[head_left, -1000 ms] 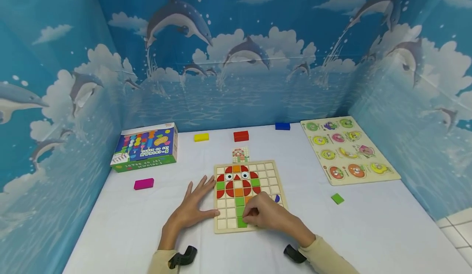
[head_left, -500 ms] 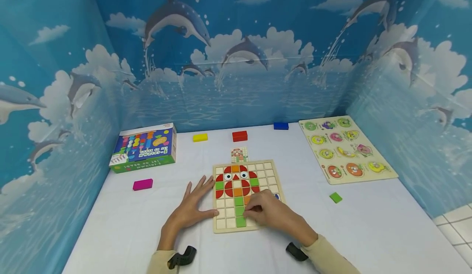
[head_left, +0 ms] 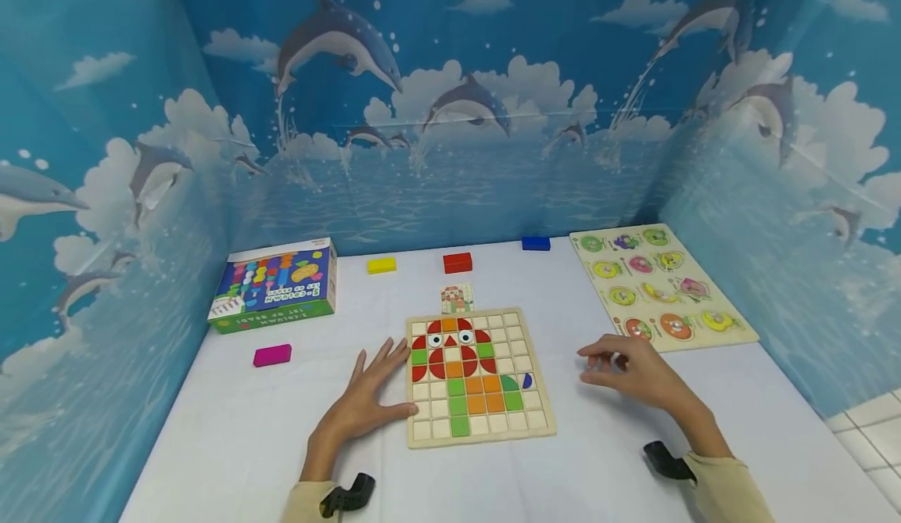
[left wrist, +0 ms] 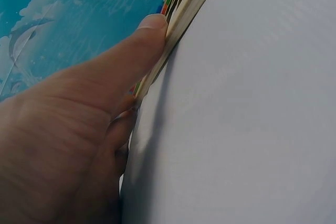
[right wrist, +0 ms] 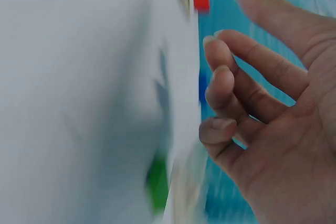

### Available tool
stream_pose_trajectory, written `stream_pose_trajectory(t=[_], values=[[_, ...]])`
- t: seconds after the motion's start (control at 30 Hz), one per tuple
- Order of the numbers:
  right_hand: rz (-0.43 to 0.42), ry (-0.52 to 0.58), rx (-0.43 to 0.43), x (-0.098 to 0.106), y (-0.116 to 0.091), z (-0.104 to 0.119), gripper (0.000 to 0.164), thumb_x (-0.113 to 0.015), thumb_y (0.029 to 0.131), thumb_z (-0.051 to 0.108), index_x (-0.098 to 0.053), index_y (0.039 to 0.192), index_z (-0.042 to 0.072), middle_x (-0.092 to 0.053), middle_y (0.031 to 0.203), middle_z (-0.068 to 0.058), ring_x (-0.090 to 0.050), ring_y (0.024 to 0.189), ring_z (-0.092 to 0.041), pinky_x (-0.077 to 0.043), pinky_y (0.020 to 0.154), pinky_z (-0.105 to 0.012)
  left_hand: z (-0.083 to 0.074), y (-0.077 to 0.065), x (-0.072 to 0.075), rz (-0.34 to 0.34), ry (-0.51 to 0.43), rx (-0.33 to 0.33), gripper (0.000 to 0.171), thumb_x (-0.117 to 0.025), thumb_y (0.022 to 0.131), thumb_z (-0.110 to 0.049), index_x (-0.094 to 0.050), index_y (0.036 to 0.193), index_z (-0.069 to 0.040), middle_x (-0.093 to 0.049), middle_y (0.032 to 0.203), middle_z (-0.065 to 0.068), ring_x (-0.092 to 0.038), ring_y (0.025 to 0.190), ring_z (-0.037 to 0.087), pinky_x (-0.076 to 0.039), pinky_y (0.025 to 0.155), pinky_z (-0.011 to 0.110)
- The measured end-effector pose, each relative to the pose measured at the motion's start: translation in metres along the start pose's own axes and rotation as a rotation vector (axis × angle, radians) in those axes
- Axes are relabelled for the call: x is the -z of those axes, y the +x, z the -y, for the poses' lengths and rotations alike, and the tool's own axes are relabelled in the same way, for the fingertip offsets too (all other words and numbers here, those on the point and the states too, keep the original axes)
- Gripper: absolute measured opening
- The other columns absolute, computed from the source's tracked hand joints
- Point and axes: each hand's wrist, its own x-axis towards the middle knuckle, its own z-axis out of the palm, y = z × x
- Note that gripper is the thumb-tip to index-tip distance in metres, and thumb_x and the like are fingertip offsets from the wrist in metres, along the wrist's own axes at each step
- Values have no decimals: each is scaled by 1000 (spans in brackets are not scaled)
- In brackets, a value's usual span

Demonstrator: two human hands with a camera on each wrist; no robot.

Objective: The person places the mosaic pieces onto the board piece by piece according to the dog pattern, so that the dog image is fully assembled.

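Observation:
A wooden grid board lies on the table, bearing red, orange, green and white-eyed tiles in an owl-like picture and a blue half-round tile at its right. Against the board's left edge rests my left hand, fingers and thumb spread; the left wrist view shows its thumb touching the rim. To the right of the board, my right hand is over the table, thumb and index finger apart, holding nothing. A loose green tile lies near it in the right wrist view, hidden by the hand in the head view.
A picture card lies just beyond the board. Yellow, red, blue and magenta blocks are spread about. A toy box stands at left, a fruit puzzle board at right.
My right hand has lifted off the board's lower part and moved right, uncovering orange and green tiles and now covering the loose green tile. My left hand stays put.

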Motion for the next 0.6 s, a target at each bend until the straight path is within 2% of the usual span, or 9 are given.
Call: stream_pose_trajectory(t=[0.13,0.23,0.37,0.6], values=[[-70,-59,-68,20,-22,-20,30,-95,81,9,-81,108,5,-63,81,10,-53,70,-6,-46,56,-21,1,0,0,0,4,-1,104,-91,86,-45,-36,170,-22,-24,178,-6,-5,169,23,12,135,55],[-89,-116,-153,30,-35,-31,33,-97,80,12,-80,108,5,-61,81,5,-49,68,-6,-42,56,-22,0,1,0,-4,0,5,104,-92,85,-45,-36,170,-23,-24,178,-7,-5,169,22,12,135,54],[-53,-167,-288,39,-47,-41,34,-98,79,15,-76,103,4,-59,82,1,-44,69,-6,-38,57,-24,0,1,-1,-1,-6,1,104,-92,85,-45,-35,170,-24,-24,178,-7,-4,169,22,12,135,53],[10,-185,-357,41,-48,-45,24,-96,81,16,-76,91,7,-59,78,3,-47,68,-8,-40,57,-25,-1,1,-2,6,-7,12,104,-92,85,-43,-36,170,-23,-24,178,-8,-5,169,22,12,135,53]])
